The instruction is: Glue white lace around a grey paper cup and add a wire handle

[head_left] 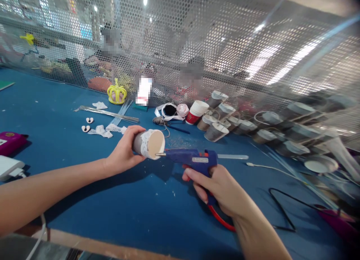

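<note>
My left hand point(128, 149) is wrapped round a small grey cup point(156, 144) with white lace trim around its rim. The cup lies tilted on its side in the air, its round tan end facing right. In my right hand point(215, 183) is a blue hot glue gun point(187, 157), gripped by its handle. The gun's metal nozzle points left and meets the edge of the tan end; whether it touches I cannot tell. A clear glue stick point(233, 157) sticks out of the gun's back, and a red cord point(221, 218) runs from the handle.
Lace scraps point(101, 131), metal wires point(108, 113) and a yellow crown point(117, 93) lie at back left. Paper cups point(197, 111) and several grey cups point(216, 131) line the mesh screen point(168, 38). A white cable point(272, 168) and black wire stand point(281, 207) are at right.
</note>
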`<state>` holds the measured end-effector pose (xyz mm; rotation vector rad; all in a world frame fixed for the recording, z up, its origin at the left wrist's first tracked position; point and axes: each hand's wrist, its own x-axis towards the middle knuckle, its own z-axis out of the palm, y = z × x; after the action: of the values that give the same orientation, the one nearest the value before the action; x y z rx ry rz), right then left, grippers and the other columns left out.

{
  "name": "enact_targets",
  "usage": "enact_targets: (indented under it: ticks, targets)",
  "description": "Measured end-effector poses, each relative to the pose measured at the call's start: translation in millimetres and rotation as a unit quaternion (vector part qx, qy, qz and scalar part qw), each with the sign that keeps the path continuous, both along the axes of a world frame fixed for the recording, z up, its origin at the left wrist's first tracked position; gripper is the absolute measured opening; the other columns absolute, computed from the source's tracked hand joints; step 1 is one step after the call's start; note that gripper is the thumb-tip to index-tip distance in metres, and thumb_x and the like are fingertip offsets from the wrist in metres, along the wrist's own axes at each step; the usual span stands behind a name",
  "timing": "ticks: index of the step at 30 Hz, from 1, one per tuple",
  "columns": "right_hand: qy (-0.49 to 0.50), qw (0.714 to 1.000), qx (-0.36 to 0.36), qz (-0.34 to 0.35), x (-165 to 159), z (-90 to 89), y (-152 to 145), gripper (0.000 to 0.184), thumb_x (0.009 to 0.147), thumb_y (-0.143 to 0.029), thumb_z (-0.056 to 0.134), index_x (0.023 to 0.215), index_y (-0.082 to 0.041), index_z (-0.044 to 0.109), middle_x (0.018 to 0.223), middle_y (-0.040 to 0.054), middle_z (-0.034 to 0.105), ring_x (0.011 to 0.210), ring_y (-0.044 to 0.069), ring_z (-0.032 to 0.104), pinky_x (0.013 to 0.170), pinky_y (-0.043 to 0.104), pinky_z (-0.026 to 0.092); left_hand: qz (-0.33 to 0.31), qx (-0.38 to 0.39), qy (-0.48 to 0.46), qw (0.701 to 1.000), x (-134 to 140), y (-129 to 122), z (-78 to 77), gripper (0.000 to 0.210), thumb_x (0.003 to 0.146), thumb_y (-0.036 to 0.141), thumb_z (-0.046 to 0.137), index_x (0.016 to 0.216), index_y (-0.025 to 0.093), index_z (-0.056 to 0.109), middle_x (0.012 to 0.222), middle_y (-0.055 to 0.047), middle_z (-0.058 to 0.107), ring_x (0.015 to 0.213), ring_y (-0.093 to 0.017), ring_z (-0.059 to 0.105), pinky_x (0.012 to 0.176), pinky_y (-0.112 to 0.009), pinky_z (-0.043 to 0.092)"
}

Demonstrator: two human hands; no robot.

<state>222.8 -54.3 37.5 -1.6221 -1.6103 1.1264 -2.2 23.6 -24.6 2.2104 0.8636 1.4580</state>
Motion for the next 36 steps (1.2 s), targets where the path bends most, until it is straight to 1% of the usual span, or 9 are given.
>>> enact_targets:
  ticks: [4, 7, 10, 14, 21, 26, 29, 32, 36]
  targets:
    - [0.064, 0.997, 0.016, -0.033, -2, 1.9, 1, 0.033, 0.073, -0.046, 0.055, 0.067, -0.014, 0.058, 0.032, -0.0059, 0.04, 0.031, 0.007, 0.035, 0.036, 0.022, 0.03, 0.041, -0.056, 0.024, 0.997, 1, -2, -1.5, 0.061, 0.056, 0.029, 0.07, 0.106, 0.021, 0.036, 0.102, -0.009, 0.051, 0.093, -0.023, 0.054, 0.078, -0.039, 0.045]
    - [0.041, 0.998, 0.025, -0.032, -1, 1.0, 3, 0.036, 0.072, -0.049, 0.055, 0.067, -0.014, 0.058, 0.033, -0.0052, 0.042, 0.031, 0.007, 0.036, 0.037, 0.023, 0.031, 0.027, -0.069, 0.045, 0.996, 2, -3, -3.0, 0.071, 0.052, 0.036, 0.073, 0.109, 0.022, 0.034, 0.101, -0.008, 0.052, 0.092, -0.024, 0.054, 0.076, -0.038, 0.046]
    - [-0.018, 0.999, 0.042, -0.02, 1, -1.2, 5, 0.038, 0.072, -0.051, 0.054, 0.067, -0.014, 0.059, 0.034, -0.0034, 0.046, 0.034, 0.009, 0.04, 0.042, 0.024, 0.035, -0.023, -0.076, 0.033, 0.996, 3, -3, -3.2, 0.085, 0.053, 0.033, 0.073, 0.121, 0.022, 0.025, 0.111, -0.011, 0.047, 0.101, -0.025, 0.05, 0.085, -0.04, 0.043]
    - [-0.064, 0.996, 0.059, -0.036, 2, -1.7, 5, 0.038, 0.073, -0.051, 0.052, 0.067, -0.015, 0.061, 0.036, -0.0021, 0.048, 0.037, 0.011, 0.045, 0.046, 0.025, 0.039, -0.042, -0.033, 0.042, 0.998, 3, -5, 1.3, 0.079, 0.058, 0.017, 0.064, 0.125, 0.02, 0.022, 0.115, -0.012, 0.04, 0.108, -0.025, 0.043, 0.092, -0.044, 0.037]
    - [-0.071, 0.995, 0.053, -0.04, -5, 0.4, 1, 0.034, 0.073, -0.047, 0.054, 0.063, -0.015, 0.061, 0.035, -0.0031, 0.048, 0.037, 0.01, 0.044, 0.047, 0.024, 0.039, 0.011, 0.025, 0.055, 0.998, 0, -4, 4.8, 0.063, 0.061, 0.014, 0.06, 0.116, 0.021, 0.031, 0.114, -0.011, 0.038, 0.111, -0.026, 0.038, 0.095, -0.047, 0.033]
    - [-0.021, 0.998, 0.042, -0.045, -7, -0.9, -2, 0.033, 0.073, -0.046, 0.055, 0.063, -0.015, 0.06, 0.033, -0.0038, 0.045, 0.033, 0.008, 0.038, 0.039, 0.022, 0.03, 0.024, 0.019, 0.032, 0.999, 0, -1, 1.9, 0.057, 0.061, 0.017, 0.062, 0.11, 0.02, 0.033, 0.109, -0.01, 0.042, 0.104, -0.024, 0.043, 0.088, -0.043, 0.04]
    - [0.01, 0.997, 0.056, -0.048, -5, -1.1, -1, 0.034, 0.073, -0.047, 0.054, 0.067, -0.014, 0.06, 0.033, -0.0039, 0.045, 0.033, 0.008, 0.038, 0.037, 0.022, 0.028, 0.056, -0.027, 0.019, 0.998, 2, 0, -1.1, 0.06, 0.058, 0.027, 0.068, 0.107, 0.02, 0.033, 0.104, -0.009, 0.047, 0.095, -0.023, 0.051, 0.079, -0.04, 0.045]
    - [-0.036, 0.996, 0.066, -0.045, -3, -0.7, 0, 0.035, 0.073, -0.048, 0.054, 0.069, -0.014, 0.062, 0.035, -0.003, 0.048, 0.036, 0.009, 0.043, 0.04, 0.023, 0.033, 0.092, -0.063, 0.031, 0.993, 3, 0, -4.1, 0.067, 0.053, 0.035, 0.073, 0.104, 0.019, 0.032, 0.096, -0.007, 0.051, 0.083, -0.021, 0.055, 0.069, -0.037, 0.048]
    - [-0.07, 0.994, 0.072, -0.051, -7, 0.3, -2, 0.034, 0.073, -0.046, 0.054, 0.066, -0.014, 0.061, 0.036, -0.0032, 0.048, 0.038, 0.01, 0.045, 0.044, 0.023, 0.037, 0.084, -0.022, 0.024, 0.996, 3, 0, -5.8, 0.071, 0.053, 0.035, 0.073, 0.109, 0.02, 0.03, 0.102, -0.008, 0.05, 0.089, -0.021, 0.055, 0.074, -0.037, 0.047]
